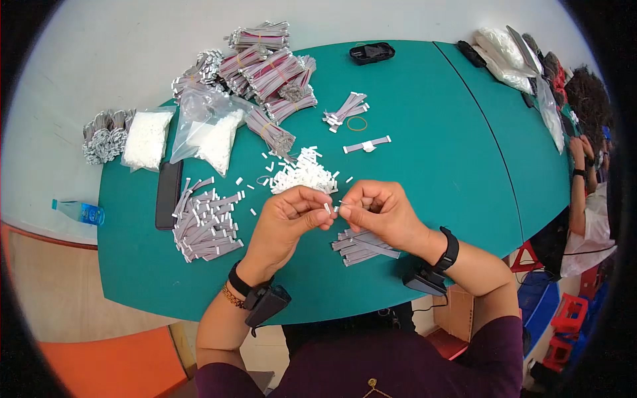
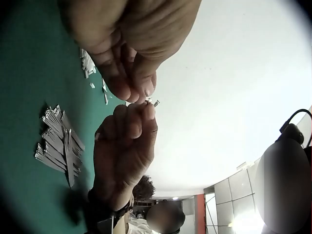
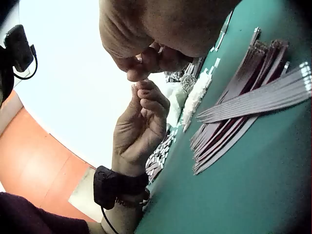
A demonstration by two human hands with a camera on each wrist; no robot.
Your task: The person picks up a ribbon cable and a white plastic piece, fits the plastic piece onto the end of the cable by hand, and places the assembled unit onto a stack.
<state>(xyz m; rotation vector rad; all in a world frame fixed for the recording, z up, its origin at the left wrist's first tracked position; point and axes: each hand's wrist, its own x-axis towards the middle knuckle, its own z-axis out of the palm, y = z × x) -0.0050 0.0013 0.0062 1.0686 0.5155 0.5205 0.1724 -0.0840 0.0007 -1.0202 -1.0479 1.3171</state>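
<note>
Both hands meet over the near side of the green table, fingertips almost touching. My left hand [image 1: 282, 222] pinches a small white connector [image 1: 327, 208] between thumb and fingers. Opposite it, my right hand [image 1: 381, 212] pinches a small piece, mostly hidden by the fingertips; thin metallic ends [image 2: 156, 103] stick out there in the left wrist view. Just beyond the hands lies a heap of white connectors [image 1: 305, 174]. Grey flat cables [image 1: 361, 248] lie under the right hand, and a pile of short cables with white ends [image 1: 207, 222] is left of the left hand.
Bundled cables [image 1: 272, 69] are stacked at the back left, beside clear bags of white parts [image 1: 146, 140]. A dark case [image 1: 168, 196], a black tray [image 1: 371, 53], a rubber band [image 1: 357, 124] and a single cable [image 1: 378, 143] lie on the table [image 1: 424, 166]. Another person's arm [image 1: 577, 192] shows at right.
</note>
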